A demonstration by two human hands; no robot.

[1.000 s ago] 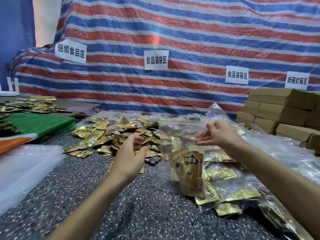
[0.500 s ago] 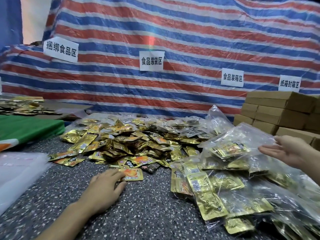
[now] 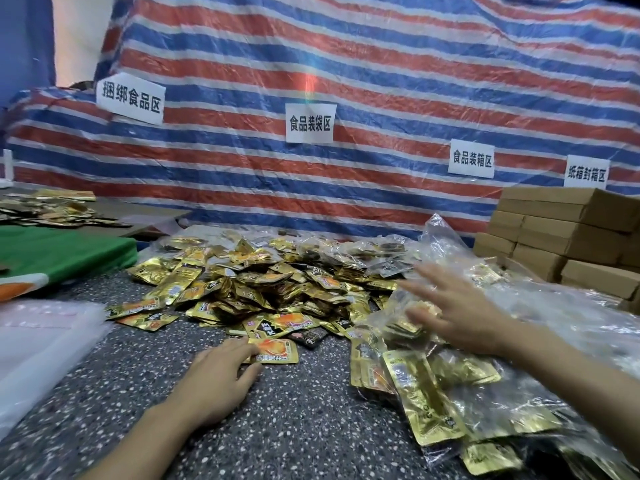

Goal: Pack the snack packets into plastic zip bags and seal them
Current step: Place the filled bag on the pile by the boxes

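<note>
The left hand (image 3: 214, 379) lay flat on the speckled table (image 3: 294, 427), its fingers loosely extended. The fingertips rested on the near-left edge of a single gold-and-orange snack packet (image 3: 278, 351), which sat just in front of the loose packet pile (image 3: 256, 285). That packet lay flat with its long axis running left to right, and the fingers covered its left end. The right hand (image 3: 460, 313) was spread wide and holding nothing, above the filled zip bags (image 3: 450, 396). Motion blur made it unclear whether it touched the plastic. The bags ran off the right and bottom edges.
</note>
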